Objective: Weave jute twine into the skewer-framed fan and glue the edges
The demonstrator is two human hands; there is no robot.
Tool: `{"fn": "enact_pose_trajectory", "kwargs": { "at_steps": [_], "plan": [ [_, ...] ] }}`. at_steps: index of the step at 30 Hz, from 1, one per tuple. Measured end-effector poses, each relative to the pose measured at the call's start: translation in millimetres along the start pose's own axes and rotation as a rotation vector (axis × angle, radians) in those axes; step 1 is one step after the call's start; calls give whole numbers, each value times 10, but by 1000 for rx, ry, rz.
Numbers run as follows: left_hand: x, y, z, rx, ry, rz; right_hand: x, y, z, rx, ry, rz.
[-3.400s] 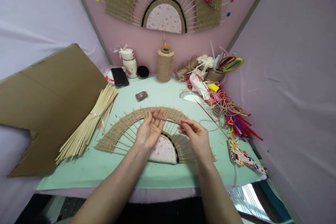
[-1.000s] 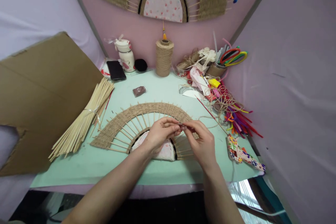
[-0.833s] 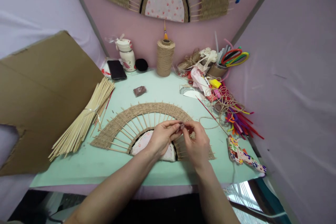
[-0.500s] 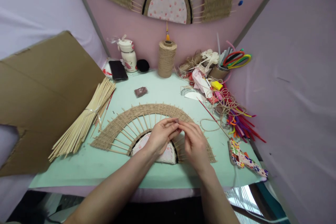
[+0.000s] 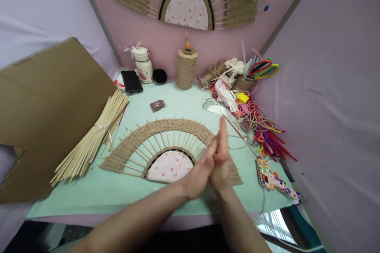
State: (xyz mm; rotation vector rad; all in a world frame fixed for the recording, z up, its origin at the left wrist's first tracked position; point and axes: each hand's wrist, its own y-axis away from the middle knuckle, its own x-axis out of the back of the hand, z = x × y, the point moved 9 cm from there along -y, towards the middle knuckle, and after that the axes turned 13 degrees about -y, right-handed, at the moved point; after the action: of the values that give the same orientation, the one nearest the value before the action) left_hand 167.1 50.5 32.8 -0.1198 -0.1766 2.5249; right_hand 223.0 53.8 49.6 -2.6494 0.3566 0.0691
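My left hand [image 5: 199, 177] and my right hand [image 5: 221, 162] are pressed palm to palm, fingers stretched out and pointing away from me. Whatever lies between the palms is hidden. Both hands are above the right part of a woven fan [image 5: 130, 148], covering some of its ribs. The fan lies flat, with a twine band along its outer arc, thin stick ribs, and a black-edged half-round centre [image 5: 169, 167] in pink-dotted white. Beyond it lies a small brown packet [image 5: 157, 105] in clear wrap.
A bundle of thin sticks [image 5: 92, 138] and a cardboard sheet [image 5: 56, 114] are at left. Behind stand a twine spool [image 5: 186, 70], a bottle [image 5: 143, 65] and a phone [image 5: 132, 81]. Pipe cleaners [image 5: 271, 142] and a patterned glue gun [image 5: 274, 180] lie at right.
My hands have gone from pinching a tiny brownish piece at the fingertips to lying palm against palm, slightly further right. More of the fan's centre shows. The view has shifted slightly.
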Motion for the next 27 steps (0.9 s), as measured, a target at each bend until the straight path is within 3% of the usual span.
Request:
{"fn": "enact_pose_trajectory", "kwargs": {
  "at_steps": [3, 5, 6, 8, 11, 14, 16, 17, 20, 23, 25, 27],
  "plan": [
    [490, -264, 66, 36, 144, 274, -507, 426, -163, 66, 42, -338],
    [725, -324, 164, -40, 164, 431, -662, 586, -168, 43, 6, -408],
    [754, -302, 205, -79, 136, 461, -671, 581, -146, 20, -17, -402],
    [610, -177, 237, -122, 8, 395, -556, 399, -60, -36, -57, -328],
    [33, 151, 178, -168, -234, 58, -116, -106, 116, -118, -101, -74],
    [-306, 401, 158, -254, -289, -103, 246, -393, 226, -158, -246, 153],
    [-259, 334, 157, -239, -275, -89, 214, -318, 230, -186, -259, 132],
    [-151, 234, 162, -212, -251, -45, 106, -207, 206, -200, -231, 58],
    [357, -165, 169, -77, -141, 168, -377, 296, 60, -201, -179, -249],
    [747, -383, 270, -90, -20, 359, -660, 609, -81, -153, -150, -396],
    [740, -338, 282, -95, -11, 368, -656, 550, -91, -151, -123, -403],
    [521, -154, 226, -75, -74, 285, -494, 308, -58, -151, -79, -331]
  ]
}}
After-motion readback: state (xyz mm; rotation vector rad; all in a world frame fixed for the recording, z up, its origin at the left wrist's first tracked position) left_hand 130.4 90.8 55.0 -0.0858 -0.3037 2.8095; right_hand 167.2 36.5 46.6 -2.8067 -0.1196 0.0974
